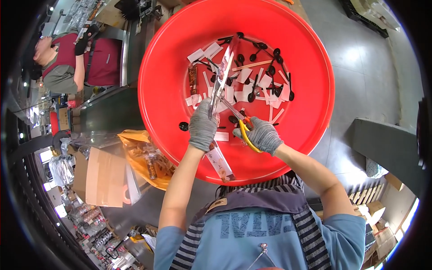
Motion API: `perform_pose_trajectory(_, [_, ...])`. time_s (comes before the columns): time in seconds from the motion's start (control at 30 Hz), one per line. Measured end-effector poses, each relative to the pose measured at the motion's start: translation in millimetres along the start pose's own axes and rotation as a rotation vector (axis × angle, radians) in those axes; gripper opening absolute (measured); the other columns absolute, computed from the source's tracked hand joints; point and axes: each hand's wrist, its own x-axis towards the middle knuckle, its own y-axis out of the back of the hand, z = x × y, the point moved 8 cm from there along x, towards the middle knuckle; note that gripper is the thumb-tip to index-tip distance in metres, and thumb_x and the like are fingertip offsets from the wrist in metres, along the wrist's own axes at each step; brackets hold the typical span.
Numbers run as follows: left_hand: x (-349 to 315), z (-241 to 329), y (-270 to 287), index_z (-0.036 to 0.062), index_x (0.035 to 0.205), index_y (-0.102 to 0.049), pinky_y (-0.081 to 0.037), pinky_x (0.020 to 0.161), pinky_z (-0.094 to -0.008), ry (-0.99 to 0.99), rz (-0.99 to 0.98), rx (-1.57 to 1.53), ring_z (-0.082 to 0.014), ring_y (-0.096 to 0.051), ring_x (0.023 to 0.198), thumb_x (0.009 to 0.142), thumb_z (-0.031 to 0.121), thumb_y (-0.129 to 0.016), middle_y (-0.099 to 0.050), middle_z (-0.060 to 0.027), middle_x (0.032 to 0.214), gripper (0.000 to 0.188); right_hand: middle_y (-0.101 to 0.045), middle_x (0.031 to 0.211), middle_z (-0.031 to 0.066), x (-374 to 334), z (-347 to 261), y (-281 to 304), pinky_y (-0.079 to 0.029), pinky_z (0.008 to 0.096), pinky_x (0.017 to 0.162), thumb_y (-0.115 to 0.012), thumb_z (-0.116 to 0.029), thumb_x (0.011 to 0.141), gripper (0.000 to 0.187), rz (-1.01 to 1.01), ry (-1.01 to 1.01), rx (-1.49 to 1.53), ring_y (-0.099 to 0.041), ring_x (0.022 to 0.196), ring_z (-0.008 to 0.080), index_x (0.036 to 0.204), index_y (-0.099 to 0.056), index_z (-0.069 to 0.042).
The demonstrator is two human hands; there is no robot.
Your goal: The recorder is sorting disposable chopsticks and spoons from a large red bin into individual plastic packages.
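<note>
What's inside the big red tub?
The red tub holds black spoons, white paper slips and a slim brown packet, among other things. Whatever lies beneath the left hand, right hand, scissors and shiny plastic wrapper is covered.

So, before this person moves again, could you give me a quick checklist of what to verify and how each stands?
1. Left hand gripping the shiny clear plastic wrapper: ok.
2. Right hand holding the yellow-and-orange-handled scissors: ok.
3. Wrapper held over the red tub: ok.
4. Both hands gloved: ok.
5. Forearms covered: not ok, both are bare.
6. Left fingers clear of the scissor blades: cannot tell; they look close and the blade tips are unclear.
</note>
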Motion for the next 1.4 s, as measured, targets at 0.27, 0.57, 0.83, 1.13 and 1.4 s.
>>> perform_pose_trajectory(0.27, [0.4, -3.8, 2.4, 0.0013, 0.105, -0.052, -0.048, 0.063, -0.0355, 0.103, -0.048, 0.057, -0.027, -0.059, 0.068, 0.074, 0.002, -0.056, -0.06, -0.013, 0.077, 0.03, -0.049, 0.048, 0.005, -8.4, 14.0, -23.3, -0.04, 0.0257, 0.03, -0.063, -0.042, 0.078, 0.04, -0.348, -0.238, 0.72, -0.05, 0.036, 0.0128, 0.081, -0.057, -0.002])
perform_pose_trajectory(0.57, [-2.5, -46.8, 12.2, -0.0023, 0.093, -0.061, -0.046, 0.062, -0.0232, 0.414, -0.338, -0.72, -0.0103, -0.056, 0.066, 0.067, -0.004, -0.064, -0.061, -0.0026, 0.077, 0.027, -0.05, 0.048, 0.001, 11.4, 41.6, 10.0, -0.034, 0.0227, 0.027, -0.051, -0.048, 0.084, 0.042, -0.389, 0.034, 2.128, -0.048, 0.033, 0.0122, 0.077, -0.054, -0.007])
perform_pose_trajectory(0.83, [-2.5, 3.8, 7.0, -0.0004, 0.097, -0.06, -0.048, 0.062, -0.0233, 0.375, -0.359, -1.024, -0.0126, -0.058, 0.067, 0.071, 0.0, -0.066, -0.062, -0.0055, 0.079, 0.027, -0.053, 0.061, 0.0039, -10.6, -0.9, 41.1, -0.039, 0.0222, 0.034, -0.063, -0.047, 0.077, 0.046, -0.071, 0.053, 1.139, -0.048, 0.041, 0.0105, 0.082, -0.052, -0.002])
perform_pose_trajectory(1.13, [-3.8, 22.2, -2.5, -0.0008, 0.094, -0.061, -0.048, 0.067, -0.0237, 0.283, -0.309, -0.724, -0.0103, -0.058, 0.071, 0.07, -0.003, -0.066, -0.063, -0.0039, 0.081, 0.024, -0.056, 0.083, 0.0065, 22.5, -70.3, 113.8, -0.052, 0.0291, 0.068, -0.074, 0.001, 0.066, 0.038, 0.507, 0.501, 1.115, -0.058, 0.076, 0.0162, 0.087, -0.043, -0.005])
perform_pose_trajectory(1.4, [-19.1, 9.6, 3.7, -0.0012, 0.092, -0.06, -0.048, 0.063, -0.0257, 0.399, -0.414, -0.884, -0.0123, -0.058, 0.068, 0.068, 0.0, -0.064, -0.062, -0.005, 0.079, 0.025, -0.057, 0.073, 0.0052, 20.6, -45.7, 155.9, -0.04, 0.0205, 0.046, -0.068, 0.006, 0.065, 0.031, 0.484, 0.41, 1.251, -0.054, 0.056, 0.0118, 0.085, -0.047, -0.006])
